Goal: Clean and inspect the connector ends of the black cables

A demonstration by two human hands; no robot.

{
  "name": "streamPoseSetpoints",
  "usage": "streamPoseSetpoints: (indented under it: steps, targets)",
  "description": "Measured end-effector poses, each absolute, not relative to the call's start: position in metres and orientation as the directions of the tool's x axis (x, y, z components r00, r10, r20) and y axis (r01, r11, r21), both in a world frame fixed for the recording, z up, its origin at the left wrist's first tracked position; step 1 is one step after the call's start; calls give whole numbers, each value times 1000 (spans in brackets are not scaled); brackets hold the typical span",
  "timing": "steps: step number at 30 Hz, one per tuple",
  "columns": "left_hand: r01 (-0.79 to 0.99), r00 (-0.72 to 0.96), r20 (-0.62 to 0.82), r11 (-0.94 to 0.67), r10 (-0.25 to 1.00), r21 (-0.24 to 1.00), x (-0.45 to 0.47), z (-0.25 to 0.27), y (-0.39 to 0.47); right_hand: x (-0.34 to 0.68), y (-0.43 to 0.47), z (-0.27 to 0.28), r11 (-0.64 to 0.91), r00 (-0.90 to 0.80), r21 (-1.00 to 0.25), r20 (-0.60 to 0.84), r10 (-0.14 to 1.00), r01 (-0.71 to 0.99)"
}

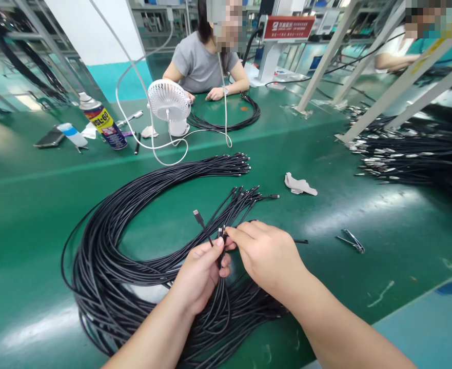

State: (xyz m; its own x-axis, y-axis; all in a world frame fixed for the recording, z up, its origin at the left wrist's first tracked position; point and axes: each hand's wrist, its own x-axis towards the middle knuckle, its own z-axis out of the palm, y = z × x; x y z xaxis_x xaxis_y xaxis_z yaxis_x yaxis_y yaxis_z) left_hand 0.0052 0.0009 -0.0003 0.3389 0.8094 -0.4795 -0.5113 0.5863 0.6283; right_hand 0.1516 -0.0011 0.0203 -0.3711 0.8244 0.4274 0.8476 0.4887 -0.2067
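My left hand [204, 271] is closed round a few black USB cables, their plugs standing up past the thumb. One cable's plug [198, 216] sticks out to the left of the thumb. At those plug ends, my right hand [266, 251] is closed in a pinch; what lies between its fingertips is too small to make out. Beneath and to the left, a thick curved bundle of black cables [106, 220] lies on the green table [25, 225]. More cable ends [249, 193] fan out just beyond my hands.
Nail clippers [352, 241] and a crumpled white cloth [299, 184] lie to the right. Farther back stand a white fan [169, 105] and a spray can [104, 123]. A person [206, 64] sits opposite by a coiled cable [249, 120]. Another cable pile [410, 148] lies far right.
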Motion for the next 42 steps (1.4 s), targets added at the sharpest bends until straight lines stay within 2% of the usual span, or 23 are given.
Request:
streamPoseSetpoints:
  steps: [15, 18, 25, 28, 30, 35, 42]
  targets:
    - [-514, 343, -474, 584, 811, 628, 5, 0, 1, 157, -1, 22, 488, -382, -191, 412, 827, 852]
    - [-514, 340, -476, 584, 811, 629, 4, -1, 0, 158, 1, 26, 464, -352, -261, 380, 855, 847]
    - [-506, 349, -460, 577, 816, 641, 5, -1, 1, 161, 5, 25, 310, -233, -592, 205, 951, 744]
    - [-494, 358, -445, 571, 821, 656, 6, 1, 0, 158, 7, 21, 280, -227, -686, 169, 959, 672]
    - [-483, 360, -442, 569, 822, 666, 7, 1, -1, 156, 8, 20, 302, -232, -684, 196, 953, 664]
    - [-466, 361, -452, 578, 816, 670, 5, 0, -2, 159, 12, 20, 347, -190, -526, 328, 925, 777]
    - [-473, 359, -455, 579, 815, 664, 5, 0, -1, 163, 12, 21, 340, -188, -690, 289, 939, 639]
